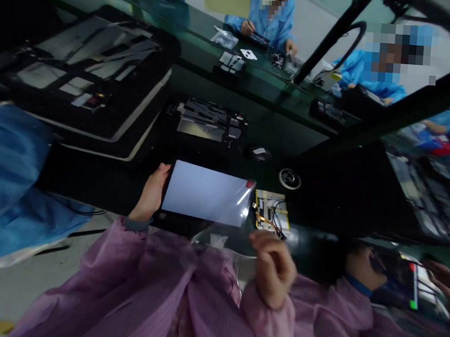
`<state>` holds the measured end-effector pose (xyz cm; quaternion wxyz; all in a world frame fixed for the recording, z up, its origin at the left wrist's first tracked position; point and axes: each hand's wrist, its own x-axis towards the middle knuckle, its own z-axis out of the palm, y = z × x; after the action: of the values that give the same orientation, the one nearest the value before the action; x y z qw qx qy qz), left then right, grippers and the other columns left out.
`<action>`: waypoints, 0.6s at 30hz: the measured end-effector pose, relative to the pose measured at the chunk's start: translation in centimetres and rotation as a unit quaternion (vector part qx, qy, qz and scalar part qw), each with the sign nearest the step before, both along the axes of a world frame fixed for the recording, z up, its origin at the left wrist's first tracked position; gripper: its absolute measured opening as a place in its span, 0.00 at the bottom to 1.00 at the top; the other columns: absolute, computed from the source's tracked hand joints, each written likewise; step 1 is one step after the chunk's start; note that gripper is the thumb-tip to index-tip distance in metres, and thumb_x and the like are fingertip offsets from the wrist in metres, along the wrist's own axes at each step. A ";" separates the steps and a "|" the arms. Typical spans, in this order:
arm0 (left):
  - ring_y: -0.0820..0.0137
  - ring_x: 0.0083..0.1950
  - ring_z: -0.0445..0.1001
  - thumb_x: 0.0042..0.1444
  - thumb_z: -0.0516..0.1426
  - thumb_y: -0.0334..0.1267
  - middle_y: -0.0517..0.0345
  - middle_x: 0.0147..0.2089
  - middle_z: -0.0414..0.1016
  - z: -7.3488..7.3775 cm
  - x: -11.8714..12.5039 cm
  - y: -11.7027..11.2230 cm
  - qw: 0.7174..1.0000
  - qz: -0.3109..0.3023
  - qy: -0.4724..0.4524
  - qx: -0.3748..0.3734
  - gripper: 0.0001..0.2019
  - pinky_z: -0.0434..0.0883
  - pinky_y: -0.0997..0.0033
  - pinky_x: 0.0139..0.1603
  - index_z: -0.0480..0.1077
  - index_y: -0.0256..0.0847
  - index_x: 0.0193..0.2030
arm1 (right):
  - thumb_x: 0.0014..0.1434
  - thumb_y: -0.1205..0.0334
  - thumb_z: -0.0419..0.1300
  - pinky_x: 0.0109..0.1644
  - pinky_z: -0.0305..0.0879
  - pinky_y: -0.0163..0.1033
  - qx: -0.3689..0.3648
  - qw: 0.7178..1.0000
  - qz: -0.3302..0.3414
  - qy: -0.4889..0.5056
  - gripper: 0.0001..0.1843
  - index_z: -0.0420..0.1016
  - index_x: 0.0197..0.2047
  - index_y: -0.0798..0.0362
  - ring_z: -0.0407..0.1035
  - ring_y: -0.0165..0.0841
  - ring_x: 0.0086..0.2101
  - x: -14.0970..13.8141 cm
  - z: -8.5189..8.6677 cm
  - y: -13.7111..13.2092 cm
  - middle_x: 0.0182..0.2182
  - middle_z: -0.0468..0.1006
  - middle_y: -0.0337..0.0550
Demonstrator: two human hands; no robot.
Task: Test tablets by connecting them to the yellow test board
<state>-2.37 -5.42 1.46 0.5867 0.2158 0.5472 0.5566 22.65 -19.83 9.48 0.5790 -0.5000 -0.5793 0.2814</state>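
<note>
My left hand (pixel 152 194) grips the left edge of a flat tablet panel (pixel 207 193) with a pale, glossy screen facing up. My right hand (pixel 275 269) is closed in a pinch near the panel's lower right corner, on a clear protective film (pixel 220 232) that lifts off the screen toward me. A small yellow circuit board with wires (pixel 271 211) shows at the panel's right end. Both my sleeves are pink.
A dark tray with an opened tablet (pixel 209 121) lies beyond the panel. Stacked black trays (pixel 96 77) stand at the left. A tape roll (pixel 289 178) sits to the right. Workers in blue sit across the green conveyor (pixel 254 78); another person in pink works at my right (pixel 394 283).
</note>
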 end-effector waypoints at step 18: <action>0.59 0.53 0.75 0.61 0.47 0.58 0.66 0.40 0.82 1.0 -0.3 -0.6 0.997 -0.060 0.022 -0.049 0.18 0.77 0.63 0.42 0.74 0.55 0.42 | 0.65 0.64 0.50 0.48 0.60 0.44 -0.147 0.832 -0.203 -0.494 0.15 0.75 0.48 0.55 0.63 0.40 0.45 12.8 -9.1 7.1 0.45 0.74 0.51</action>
<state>-2.64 -5.98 2.44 0.6170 0.2317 0.5724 0.4879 35.50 -12.74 0.35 0.1789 -0.7582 -0.6254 -0.0451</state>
